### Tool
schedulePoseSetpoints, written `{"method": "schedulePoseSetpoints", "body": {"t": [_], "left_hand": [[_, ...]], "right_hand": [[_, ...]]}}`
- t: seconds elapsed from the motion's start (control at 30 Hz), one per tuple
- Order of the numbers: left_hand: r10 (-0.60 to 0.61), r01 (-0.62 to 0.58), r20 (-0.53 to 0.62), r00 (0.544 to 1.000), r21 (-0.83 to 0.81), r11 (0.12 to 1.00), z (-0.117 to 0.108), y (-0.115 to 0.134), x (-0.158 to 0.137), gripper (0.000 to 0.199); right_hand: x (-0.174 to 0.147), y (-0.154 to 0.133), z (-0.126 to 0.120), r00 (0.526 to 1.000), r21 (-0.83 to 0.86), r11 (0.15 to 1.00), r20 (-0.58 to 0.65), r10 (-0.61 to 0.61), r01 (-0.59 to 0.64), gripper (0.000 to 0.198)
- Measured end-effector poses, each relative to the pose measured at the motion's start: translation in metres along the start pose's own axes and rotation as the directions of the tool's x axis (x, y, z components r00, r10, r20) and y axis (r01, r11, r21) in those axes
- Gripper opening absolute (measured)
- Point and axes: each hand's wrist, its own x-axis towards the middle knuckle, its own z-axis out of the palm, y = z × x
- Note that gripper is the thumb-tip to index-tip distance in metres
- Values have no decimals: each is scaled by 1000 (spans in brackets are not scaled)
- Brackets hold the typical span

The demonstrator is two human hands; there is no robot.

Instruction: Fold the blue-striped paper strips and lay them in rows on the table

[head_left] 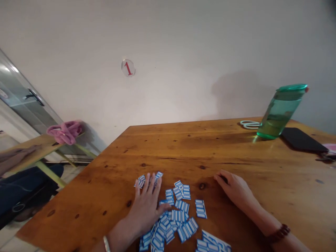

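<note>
Small white paper labels with blue borders [187,230] lie in a loose, overlapping heap near the front of the wooden table [162,147]. My left hand [148,206] is laid palm down over the left side of this heap, fingers spread and pointing away. Under its fingertips a few labels [141,181] show; its palm hides others. One label [201,209] lies apart to the right of the heap. A stack of label sheets [213,243] is cut off by the bottom edge. My right hand [236,190] rests on the bare wood, loosely bent, thumb apart from the forefinger, with nothing visible in it.
A green water bottle [280,112] stands at the back right, beside a dark flat phone-like object [303,140] and pale green scissor-like handles [249,124]. At left, another person's hands [23,154] rest on a second table holding a pink cloth [65,132]. A wall rises behind.
</note>
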Motion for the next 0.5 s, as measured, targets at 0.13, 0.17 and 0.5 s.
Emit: {"method": "schedulePoseSetpoints", "body": {"t": [0.13, 0.17, 0.5], "left_hand": [[73, -75, -75, 994, -16, 997, -2, -10, -8, 63], [174, -177, -67, 982, -32, 984, -4, -9, -10, 58], [149, -149, -65, 987, 2, 989, 4, 2, -13, 62]], "right_hand": [[0, 0, 1, 1000, -2, 1000, 3, 7, -7, 23], [0, 0, 1, 1000, -6, 1000, 3, 7, -7, 24], [0, -1, 0, 1000, -28, 1000, -15, -12, 12, 24]]}}
